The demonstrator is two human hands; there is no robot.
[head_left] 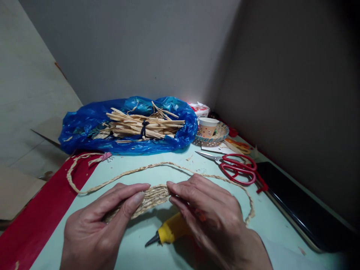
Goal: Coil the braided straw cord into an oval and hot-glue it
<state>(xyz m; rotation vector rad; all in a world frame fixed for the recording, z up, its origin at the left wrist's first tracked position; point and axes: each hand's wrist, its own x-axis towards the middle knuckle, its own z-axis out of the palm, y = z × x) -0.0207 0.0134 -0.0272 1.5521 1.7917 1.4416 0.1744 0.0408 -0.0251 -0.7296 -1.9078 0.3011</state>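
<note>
Between my hands is a small coiled piece of straw rope [154,198], its rows lying side by side in a flat, long shape. My left hand [102,225] pinches its left end between thumb and fingers. At the right end, my right hand [209,213] grips the edge with thumb and fingertips. A long twisted straw cord [123,174] loops across the table behind both hands, its left part near a pink-wrapped clip [105,156]. Under my right hand lies a yellow glue gun [173,229] with a dark nozzle, its rear part hidden.
A blue plastic bag [81,125] holds a tied bundle of dry straw strips [129,125] at the back. Red-handled scissors [237,168] lie at the right, near a black phone-like slab [303,206]. A paper cup [207,129] stands in a woven basket [223,131] by the wall.
</note>
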